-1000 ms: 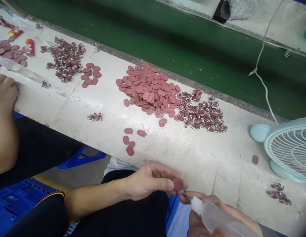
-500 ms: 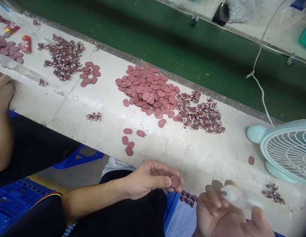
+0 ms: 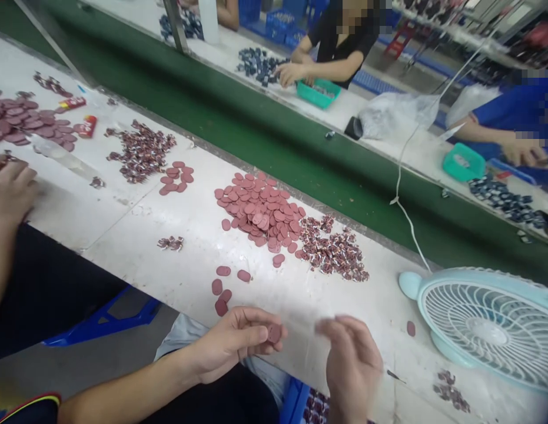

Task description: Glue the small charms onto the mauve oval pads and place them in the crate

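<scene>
My left hand [image 3: 232, 344] pinches a reddish-brown oval disc [image 3: 274, 334] between thumb and fingers, above the table's near edge. To its right is my right hand [image 3: 351, 365], raised with curled fingers and blurred at the tips. What it grips, if anything, is hidden. A thin dark pointed piece [image 3: 395, 376] shows just beyond its right side; I cannot tell whether the hand holds it. A few loose oval discs [image 3: 217, 287] lie close to my left hand. Beyond them is a large heap of the same discs [image 3: 260, 209], touching a pile of small brown-and-white figured pieces [image 3: 333, 250].
A pale blue fan [image 3: 485, 330] stands at right, its white cord [image 3: 404, 206] running upward. Small brown pieces [image 3: 451, 391] lie before it. A neighbour's hand [image 3: 11, 188] is at left. Across the green strip [image 3: 203, 118], people work beside green trays [image 3: 318, 93].
The view has tilted up, bringing the far bench and people into sight. My right hand has turned over and come nearer the left; the whitish bottle it held is no longer visible.
</scene>
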`<action>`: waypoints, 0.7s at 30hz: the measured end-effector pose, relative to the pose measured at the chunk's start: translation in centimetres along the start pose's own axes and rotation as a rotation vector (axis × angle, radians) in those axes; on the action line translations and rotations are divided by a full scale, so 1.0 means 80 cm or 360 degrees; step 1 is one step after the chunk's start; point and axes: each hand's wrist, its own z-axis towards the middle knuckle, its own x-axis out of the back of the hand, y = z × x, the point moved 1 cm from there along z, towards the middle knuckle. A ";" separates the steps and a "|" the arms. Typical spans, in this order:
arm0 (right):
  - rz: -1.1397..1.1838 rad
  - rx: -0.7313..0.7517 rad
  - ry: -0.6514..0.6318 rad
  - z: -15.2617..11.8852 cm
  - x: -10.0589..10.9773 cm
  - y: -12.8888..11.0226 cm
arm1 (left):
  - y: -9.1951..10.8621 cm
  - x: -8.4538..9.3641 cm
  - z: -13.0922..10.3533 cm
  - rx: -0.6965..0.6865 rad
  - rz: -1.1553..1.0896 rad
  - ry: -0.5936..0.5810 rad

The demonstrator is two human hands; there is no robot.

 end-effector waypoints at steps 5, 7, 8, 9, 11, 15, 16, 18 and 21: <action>-0.0323 0.0494 -0.0190 0.116 -0.086 0.013 | 0.006 -0.001 -0.008 -0.0078 0.0031 0.0058; -0.0467 0.0576 -0.0216 0.133 -0.103 0.026 | 0.007 0.002 -0.010 -0.0118 -0.0012 0.0075; -0.0529 0.0601 -0.0216 0.132 -0.106 0.033 | 0.008 0.004 -0.011 -0.0134 -0.0041 0.0085; -0.0581 0.0620 -0.0211 0.126 -0.107 0.040 | 0.008 0.007 -0.011 -0.0148 -0.0067 0.0097; -0.0664 0.0641 -0.0189 0.104 -0.103 0.053 | 0.009 0.010 -0.010 -0.0155 -0.0089 0.0112; -0.0775 0.0633 -0.0171 0.042 -0.086 0.063 | 0.008 0.011 -0.006 -0.0106 -0.0059 0.0081; -0.0795 0.0623 -0.0178 0.025 -0.083 0.063 | 0.007 0.011 -0.005 -0.0092 -0.0053 0.0073; -0.0830 0.0601 -0.0191 -0.010 -0.079 0.058 | 0.007 0.013 -0.002 -0.0075 -0.0048 0.0076; -0.0840 0.0553 -0.0282 -0.059 -0.074 0.042 | 0.004 0.018 0.000 -0.0041 -0.0039 0.0088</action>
